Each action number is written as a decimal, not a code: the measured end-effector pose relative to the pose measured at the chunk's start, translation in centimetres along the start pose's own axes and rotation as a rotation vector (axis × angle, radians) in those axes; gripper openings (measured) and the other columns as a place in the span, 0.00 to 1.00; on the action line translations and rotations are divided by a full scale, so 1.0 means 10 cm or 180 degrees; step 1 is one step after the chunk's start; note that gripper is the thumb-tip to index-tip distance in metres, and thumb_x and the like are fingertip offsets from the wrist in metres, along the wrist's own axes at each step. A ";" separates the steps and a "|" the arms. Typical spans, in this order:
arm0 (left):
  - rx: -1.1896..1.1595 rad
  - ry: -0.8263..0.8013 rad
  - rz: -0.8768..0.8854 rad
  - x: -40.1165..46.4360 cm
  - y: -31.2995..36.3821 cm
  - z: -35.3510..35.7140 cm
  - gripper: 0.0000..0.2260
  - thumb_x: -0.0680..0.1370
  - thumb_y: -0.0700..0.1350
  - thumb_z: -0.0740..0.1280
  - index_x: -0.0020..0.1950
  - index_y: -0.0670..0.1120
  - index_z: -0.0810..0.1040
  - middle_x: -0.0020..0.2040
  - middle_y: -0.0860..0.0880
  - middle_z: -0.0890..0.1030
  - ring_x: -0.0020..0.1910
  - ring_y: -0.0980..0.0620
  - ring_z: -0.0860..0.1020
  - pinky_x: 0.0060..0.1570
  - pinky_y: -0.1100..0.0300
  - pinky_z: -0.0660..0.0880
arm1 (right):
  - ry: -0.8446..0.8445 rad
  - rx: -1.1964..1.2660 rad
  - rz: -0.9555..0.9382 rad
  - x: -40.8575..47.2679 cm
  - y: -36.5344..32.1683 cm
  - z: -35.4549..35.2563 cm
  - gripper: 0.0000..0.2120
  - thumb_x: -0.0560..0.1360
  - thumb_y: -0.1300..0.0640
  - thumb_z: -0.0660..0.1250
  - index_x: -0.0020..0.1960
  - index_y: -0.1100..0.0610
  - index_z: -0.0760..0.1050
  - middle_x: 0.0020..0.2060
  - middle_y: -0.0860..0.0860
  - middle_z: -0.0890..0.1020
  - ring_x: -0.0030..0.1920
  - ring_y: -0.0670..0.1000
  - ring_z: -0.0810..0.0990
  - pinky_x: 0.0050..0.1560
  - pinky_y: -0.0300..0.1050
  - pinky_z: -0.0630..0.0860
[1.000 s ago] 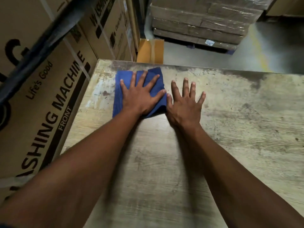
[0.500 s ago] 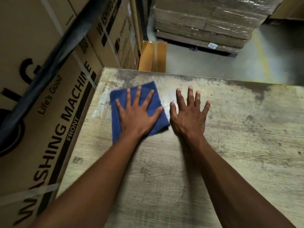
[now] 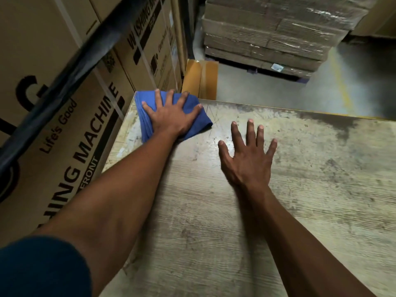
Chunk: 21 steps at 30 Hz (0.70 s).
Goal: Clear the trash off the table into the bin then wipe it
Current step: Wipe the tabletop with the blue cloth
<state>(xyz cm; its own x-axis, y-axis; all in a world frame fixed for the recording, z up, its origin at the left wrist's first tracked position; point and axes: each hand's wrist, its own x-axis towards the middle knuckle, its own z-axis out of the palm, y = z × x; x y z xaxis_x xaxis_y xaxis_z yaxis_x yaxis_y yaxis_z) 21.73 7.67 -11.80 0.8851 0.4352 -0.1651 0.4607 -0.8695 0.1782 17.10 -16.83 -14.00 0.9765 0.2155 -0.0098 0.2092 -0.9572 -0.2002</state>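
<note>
- Seen from the head camera, a person leans over a worn, stained table [image 3: 267, 221] in a warehouse, both bare forearms stretched out across the top.
- Left hand [image 3: 171, 116] lies palm-down on a folded blue cloth [image 3: 199, 120], its fingers [image 3: 169, 97] straight and spread wide, pressing the cloth flat rather than gripping it.
- Cloth sits at the table's far left corner, its far edge touching or just over the table's rim; folded layers show along its left side.
- Right hand [image 3: 246, 159] lies palm-down on bare wood near the cloth but apart from it, fingers straight and fanned wide, holding nothing.
- Whether the right palm bears fully on the surface cannot be told.
- Dark grime marks the tabletop along the far edge and to the right; paler scuffs run down the left edge.
- A dark blue sleeve [image 3: 40, 266] shows at the lower left, on the left arm.
- Large cardboard boxes [image 3: 70, 146] printed "WASHING MACHINE" stand just beside the table on the left, crossed by a dark bar [image 3: 70, 61] running on a slant.
- Beyond the far edge stands a small tan carton [image 3: 201, 80] sealed with tape, on the concrete floor.
- Farther back is a pallet [image 3: 278, 33] of flat cardboard wrapped in clear film.
</note>
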 end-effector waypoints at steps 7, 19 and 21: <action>-0.0146 0.0107 -0.0311 -0.86 -0.20 0.17 0.38 0.77 0.81 0.40 0.85 0.70 0.42 0.89 0.55 0.39 0.87 0.43 0.34 0.78 0.25 0.35 | -0.0025 -0.0023 0.0009 -0.02 0.04 -0.02 0.35 0.83 0.27 0.37 0.87 0.39 0.41 0.88 0.49 0.39 0.87 0.56 0.38 0.82 0.73 0.39; -0.0001 0.0136 -0.0260 0.17 -0.31 -0.11 0.40 0.76 0.82 0.40 0.85 0.68 0.57 0.88 0.49 0.54 0.87 0.37 0.44 0.77 0.21 0.40 | -0.0077 -0.0013 -0.0004 0.01 0.01 0.00 0.36 0.83 0.26 0.36 0.87 0.38 0.38 0.87 0.49 0.36 0.87 0.56 0.35 0.82 0.73 0.38; 0.0067 0.0047 -0.0187 0.33 -0.32 -0.18 0.41 0.77 0.82 0.41 0.83 0.65 0.63 0.86 0.47 0.61 0.87 0.37 0.48 0.76 0.20 0.43 | -0.0090 -0.0008 -0.0004 0.02 0.02 0.00 0.36 0.83 0.26 0.36 0.87 0.38 0.39 0.87 0.49 0.37 0.87 0.56 0.36 0.82 0.73 0.38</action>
<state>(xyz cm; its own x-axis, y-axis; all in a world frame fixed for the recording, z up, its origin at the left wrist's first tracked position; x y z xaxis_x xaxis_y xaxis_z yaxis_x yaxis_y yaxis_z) 23.31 12.28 -11.21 0.8575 0.4888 -0.1603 0.5105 -0.8470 0.1481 17.29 -16.97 -14.01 0.9743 0.2219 -0.0373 0.2105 -0.9574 -0.1977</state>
